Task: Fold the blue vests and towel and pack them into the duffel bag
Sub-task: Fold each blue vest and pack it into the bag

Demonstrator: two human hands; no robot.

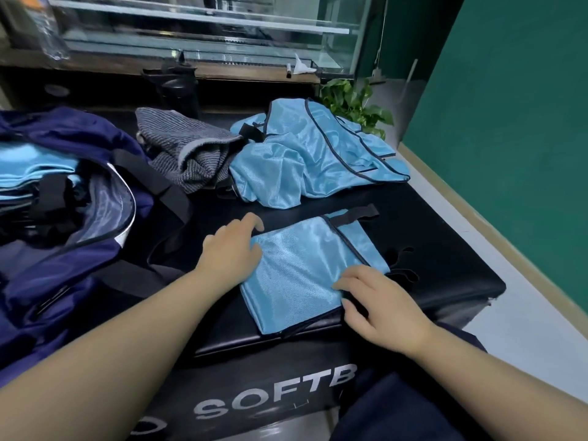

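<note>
Both forearms reach in from the bottom edge, over a black padded tabletop [445,237] with "SOFTB" lettering on its front. Left hand [230,246] rests at the left edge of the folded blue vest [305,272], fingers relaxed and spread, nothing gripped. Right hand [378,303] lies flat at the vest's lower right edge, fingers loosely extended, fingertips touching the fabric and the dark trim; no pinch visible. Vest is a neat rectangle near the tabletop's front edge, black strap [356,214] sticking out at top.

Risks: slick mesh fabric, so lifting from the edges alone would likely let the fold slide open; loose straps at the right side could snag or dangle. Vest sits close to the front edge and may slip off if pushed.

Around: navy duffel bag [70,218] open at left, folded blue pieces already inside. Grey striped towel [187,151] bunched behind, unfolded. Heap of unfolded blue vests [315,154] at back right. Dark bottle [179,87], plant [356,103], glass case behind. Bag handles lie between the vest and the bag opening; may catch on transfer.
</note>
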